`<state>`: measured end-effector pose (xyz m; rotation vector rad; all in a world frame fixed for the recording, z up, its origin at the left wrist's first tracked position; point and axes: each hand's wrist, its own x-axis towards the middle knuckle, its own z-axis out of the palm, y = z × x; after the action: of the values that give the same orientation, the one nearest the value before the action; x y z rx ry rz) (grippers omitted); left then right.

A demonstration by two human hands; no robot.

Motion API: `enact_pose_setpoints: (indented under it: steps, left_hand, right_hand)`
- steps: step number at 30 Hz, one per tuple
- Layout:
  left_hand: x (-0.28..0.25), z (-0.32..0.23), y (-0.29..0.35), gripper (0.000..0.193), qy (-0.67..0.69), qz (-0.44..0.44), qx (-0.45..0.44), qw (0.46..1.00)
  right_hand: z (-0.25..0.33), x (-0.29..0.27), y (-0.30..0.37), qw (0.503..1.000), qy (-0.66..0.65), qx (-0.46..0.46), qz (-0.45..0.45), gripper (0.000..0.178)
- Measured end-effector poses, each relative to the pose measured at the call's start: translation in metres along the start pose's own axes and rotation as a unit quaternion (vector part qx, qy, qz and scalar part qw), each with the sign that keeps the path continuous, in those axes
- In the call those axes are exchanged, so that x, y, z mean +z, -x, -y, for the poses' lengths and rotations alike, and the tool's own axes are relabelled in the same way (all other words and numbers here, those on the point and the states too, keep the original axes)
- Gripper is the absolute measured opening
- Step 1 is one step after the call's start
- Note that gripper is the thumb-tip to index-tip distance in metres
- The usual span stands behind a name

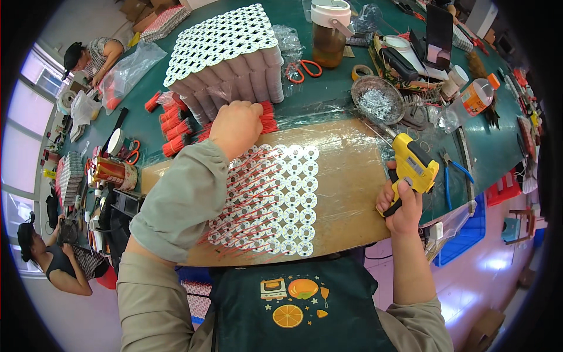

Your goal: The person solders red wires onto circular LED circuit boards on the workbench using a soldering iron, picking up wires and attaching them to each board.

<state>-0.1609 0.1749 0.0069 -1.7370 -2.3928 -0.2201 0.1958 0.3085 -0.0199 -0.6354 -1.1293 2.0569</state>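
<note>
My left hand [237, 126] reaches across the board with its fingers curled down on a pile of short red wires [268, 118]; the fingertips are hidden. My right hand [402, 205] is wrapped round the grip of a yellow and black soldering gun [414, 161]. Its thin metal tip points up and left, close to a round metal dish [378, 100] of silvery shavings. Between my hands lies a sheet of round white circuit boards [291, 199] on brown cardboard [346, 176]. Red wires stand across its left columns; the right columns are bare.
A tall stack of round-board sheets [226, 58] rises behind my left hand, beside red wire bundles [175, 126]. Farther back are orange scissors [305, 71], a lidded jug [329, 35] and a tape roll [361, 71]. Blue-handled pliers [454, 176] lie right. Two people work at left.
</note>
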Motion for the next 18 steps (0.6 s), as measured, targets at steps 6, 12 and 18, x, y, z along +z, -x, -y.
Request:
enact_pose_setpoints:
  steps: [6, 12, 18]
  left_hand:
    - [-0.016, 0.002, -0.001, 0.019, 0.159, 0.063, -0.035, 0.985]
    - [-0.026, 0.0, 0.002, 0.017, 0.115, 0.183, -0.007, 0.976]
    - [-0.039, -0.013, 0.0, 0.016, -0.087, 0.215, 0.091, 0.968]
  right_hand:
    - [-0.001, -0.001, -0.001, 1.0, -0.004, -0.001, 0.01, 0.056]
    - [0.0, 0.0, -0.001, 1.0, -0.004, 0.002, 0.005, 0.055]
    - [0.001, 0.001, -0.001, 1.0, 0.0, -0.003, 0.011, 0.055]
